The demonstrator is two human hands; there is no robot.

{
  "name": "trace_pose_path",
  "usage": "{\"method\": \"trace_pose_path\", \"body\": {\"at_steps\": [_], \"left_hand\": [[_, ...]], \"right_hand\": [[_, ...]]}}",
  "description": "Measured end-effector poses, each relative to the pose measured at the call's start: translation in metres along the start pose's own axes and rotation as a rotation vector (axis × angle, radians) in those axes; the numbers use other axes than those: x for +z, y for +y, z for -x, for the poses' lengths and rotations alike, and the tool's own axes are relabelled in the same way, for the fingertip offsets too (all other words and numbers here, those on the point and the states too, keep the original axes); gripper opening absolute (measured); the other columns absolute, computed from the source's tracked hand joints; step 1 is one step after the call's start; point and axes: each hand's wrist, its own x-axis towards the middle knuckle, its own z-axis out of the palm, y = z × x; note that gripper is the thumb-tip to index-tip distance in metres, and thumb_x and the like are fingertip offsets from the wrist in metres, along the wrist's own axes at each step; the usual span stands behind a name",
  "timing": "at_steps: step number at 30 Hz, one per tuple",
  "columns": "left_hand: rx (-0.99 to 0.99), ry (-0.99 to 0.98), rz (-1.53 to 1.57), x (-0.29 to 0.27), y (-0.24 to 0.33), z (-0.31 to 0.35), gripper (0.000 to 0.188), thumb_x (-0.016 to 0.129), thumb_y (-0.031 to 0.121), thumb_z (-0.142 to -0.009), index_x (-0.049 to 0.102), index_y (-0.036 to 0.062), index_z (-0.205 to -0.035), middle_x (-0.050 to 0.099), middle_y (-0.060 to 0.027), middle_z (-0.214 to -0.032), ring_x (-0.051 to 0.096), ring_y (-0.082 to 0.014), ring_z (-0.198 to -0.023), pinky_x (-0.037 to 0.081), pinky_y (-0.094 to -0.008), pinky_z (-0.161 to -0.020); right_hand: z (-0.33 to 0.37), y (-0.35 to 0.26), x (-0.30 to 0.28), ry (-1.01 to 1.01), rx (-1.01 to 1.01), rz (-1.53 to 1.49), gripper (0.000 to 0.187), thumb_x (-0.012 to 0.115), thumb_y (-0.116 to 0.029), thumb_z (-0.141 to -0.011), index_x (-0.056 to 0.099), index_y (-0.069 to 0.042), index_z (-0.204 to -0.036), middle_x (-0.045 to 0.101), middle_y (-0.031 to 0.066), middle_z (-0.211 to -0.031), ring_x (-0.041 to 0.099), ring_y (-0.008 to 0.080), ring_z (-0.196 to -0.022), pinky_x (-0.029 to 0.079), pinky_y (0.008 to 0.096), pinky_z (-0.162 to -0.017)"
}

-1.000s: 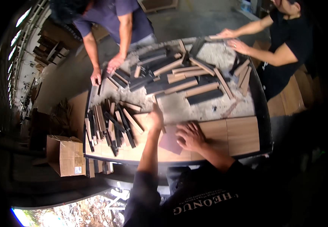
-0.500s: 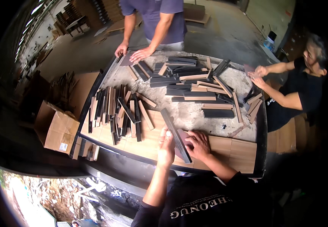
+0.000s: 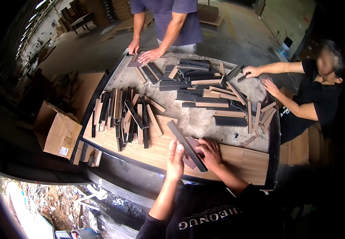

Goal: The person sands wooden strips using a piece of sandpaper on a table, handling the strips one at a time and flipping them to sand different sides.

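The left hand (image 3: 175, 161) grasps one dark strip (image 3: 187, 146), its fingers closed around the lower half, and holds it tilted above the near edge of the bench (image 3: 204, 123). The right hand (image 3: 209, 153) lies beside that strip on one maroon sheet (image 3: 188, 162); its fingers are bent, though I cannot tell whether they pinch anything. Two piles of black and tan strips stand out: a left pile (image 3: 134, 114), over a dozen overlapping, and a far pile (image 3: 192, 92), also over a dozen. Two co-workers stand at the bench, one across it and one at the right, each with two hands in view. One open cardboard box (image 3: 65, 133) sits left of the bench, its contents hidden.
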Motion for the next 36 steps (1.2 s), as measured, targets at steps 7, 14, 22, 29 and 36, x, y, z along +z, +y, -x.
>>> {"method": "trace_pose_path", "body": {"at_steps": [7,14,22,29,36], "left_hand": [[0.006,0.093,0.141,0.005,-0.001,0.001,0.042,0.054,0.025,-0.095,0.045,0.0069,-0.132,0.045,-0.0021,-0.135,0.051,-0.0075,-0.083,0.044,-0.022,-0.07],[0.1,0.058,0.204,0.004,-0.015,-0.004,0.042,0.053,0.017,-0.094,0.041,0.0062,-0.133,0.056,-0.0011,-0.087,0.053,-0.0125,-0.069,0.046,-0.0254,-0.06],[0.035,0.048,0.234,-0.003,-0.019,-0.004,0.038,0.054,0.015,-0.094,0.043,0.0046,-0.129,0.058,-0.0031,-0.084,0.054,-0.0146,-0.066,0.046,-0.0271,-0.061],[-0.058,-0.159,0.01,0.001,-0.016,0.017,0.029,0.056,0.02,-0.093,0.052,0.0051,-0.118,0.059,-0.0036,-0.096,0.052,-0.0115,-0.074,0.044,-0.0235,-0.063],[-0.199,-0.329,0.071,0.001,-0.011,0.027,0.028,0.056,0.025,-0.093,0.056,0.0047,-0.113,0.058,-0.0009,-0.09,0.051,-0.0085,-0.073,0.042,-0.0212,-0.064]], "right_hand": [[-0.004,-0.027,-0.034,0.26,0.261,-1.015,0.023,0.054,-0.022,-0.091,0.062,-0.001,-0.093,0.063,0.0133,-0.096,0.059,0.0226,-0.092,0.045,0.0332,-0.082],[-0.008,-0.077,-0.09,-0.039,0.346,-1.402,0.01,0.065,-0.003,-0.085,0.059,0.0,-0.092,0.064,0.005,-0.09,0.057,0.0067,-0.081,0.047,0.0226,-0.071],[-0.003,-0.061,-0.099,-0.213,0.314,-1.305,0.014,0.065,-0.007,-0.086,0.06,-0.001,-0.097,0.063,0.0044,-0.091,0.058,0.0087,-0.084,0.047,0.0229,-0.073],[-0.033,-0.051,-0.11,-0.16,0.006,-1.131,0.047,0.072,-0.008,-0.079,0.053,0.0,-0.121,0.055,0.012,-0.12,0.059,0.0182,-0.1,0.047,0.033,-0.088],[-0.066,-0.074,-0.126,-0.143,-0.136,-1.167,0.054,0.069,-0.006,-0.081,0.047,0.002,-0.129,0.059,0.0104,-0.114,0.059,0.0163,-0.098,0.047,0.0307,-0.086]]}}
